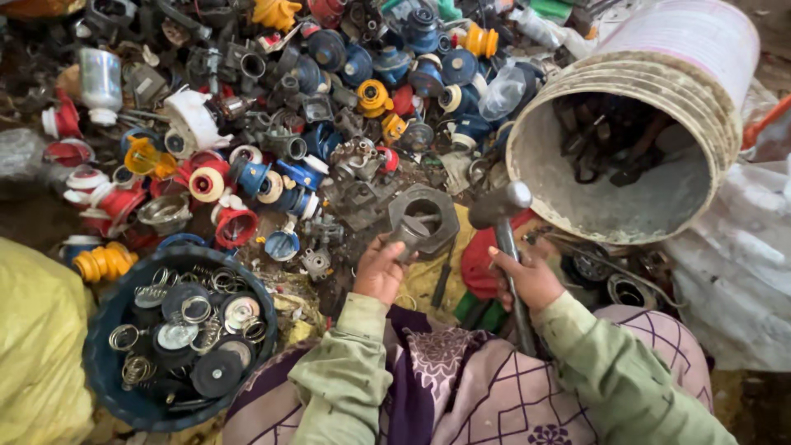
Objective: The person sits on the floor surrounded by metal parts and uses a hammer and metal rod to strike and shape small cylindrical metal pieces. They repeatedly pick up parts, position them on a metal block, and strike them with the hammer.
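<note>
Green sleeves and patterned cloth over my lap, both hands busy above a heap of scrap parts.

From the head view, my left hand (381, 268) has its fingers closed around a small grey metal part (409, 234), pressing it against the grey hexagonal metal block (425, 217) that sits on the ground just ahead of my knees. My right hand (530, 276) is wrapped tight on the shaft of a hammer (500, 206), its steel head raised just right of the block. Left of my lap stands a dark blue tub (100, 367) holding springs and discs. Ahead to the right, a dirty white bucket (659, 124) lies tipped, with dark metal pieces inside. Blue, red and yellow caps cover the ground beyond.
</note>
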Motion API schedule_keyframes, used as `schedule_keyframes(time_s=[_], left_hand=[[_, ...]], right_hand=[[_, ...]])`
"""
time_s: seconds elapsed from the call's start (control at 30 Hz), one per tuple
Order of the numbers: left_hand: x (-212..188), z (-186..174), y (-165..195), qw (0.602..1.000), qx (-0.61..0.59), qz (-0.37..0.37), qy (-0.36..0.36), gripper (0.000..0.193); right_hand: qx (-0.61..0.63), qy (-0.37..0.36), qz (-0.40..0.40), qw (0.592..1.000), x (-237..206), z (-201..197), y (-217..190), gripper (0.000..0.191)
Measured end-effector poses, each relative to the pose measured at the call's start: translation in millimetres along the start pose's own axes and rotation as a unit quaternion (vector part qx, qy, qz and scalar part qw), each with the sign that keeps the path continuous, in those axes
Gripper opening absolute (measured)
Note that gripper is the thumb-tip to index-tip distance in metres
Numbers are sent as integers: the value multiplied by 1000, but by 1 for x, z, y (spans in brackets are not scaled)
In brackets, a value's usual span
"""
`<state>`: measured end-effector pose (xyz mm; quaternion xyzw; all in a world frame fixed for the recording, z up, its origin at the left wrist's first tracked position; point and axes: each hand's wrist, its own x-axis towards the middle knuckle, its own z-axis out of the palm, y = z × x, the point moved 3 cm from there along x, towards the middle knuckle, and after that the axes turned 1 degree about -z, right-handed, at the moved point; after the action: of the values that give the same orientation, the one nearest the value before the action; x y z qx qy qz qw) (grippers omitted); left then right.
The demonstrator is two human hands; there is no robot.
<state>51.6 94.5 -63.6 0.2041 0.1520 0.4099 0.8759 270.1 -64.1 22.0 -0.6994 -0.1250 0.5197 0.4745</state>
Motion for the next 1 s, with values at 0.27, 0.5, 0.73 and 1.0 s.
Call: schedule_keyframes(time_s=[0.27,0.5,0.73,1.0], left_hand=[[-27,50,26,977,-183,-105,0,54],[-51,71,42,979,-162,-119,23,55],[-77,93,48,985,-125,-108,54,43],[-135,95,39,981,-110,-135,91,47]], right_hand=[[166,-33,167,971,87,-4,62,15],[-339,-124,25,932,98,11,86,42],[-685,-42,-55,725,55,32,65,51],[-687,-29,-160,708,-9,58,-5,47]])
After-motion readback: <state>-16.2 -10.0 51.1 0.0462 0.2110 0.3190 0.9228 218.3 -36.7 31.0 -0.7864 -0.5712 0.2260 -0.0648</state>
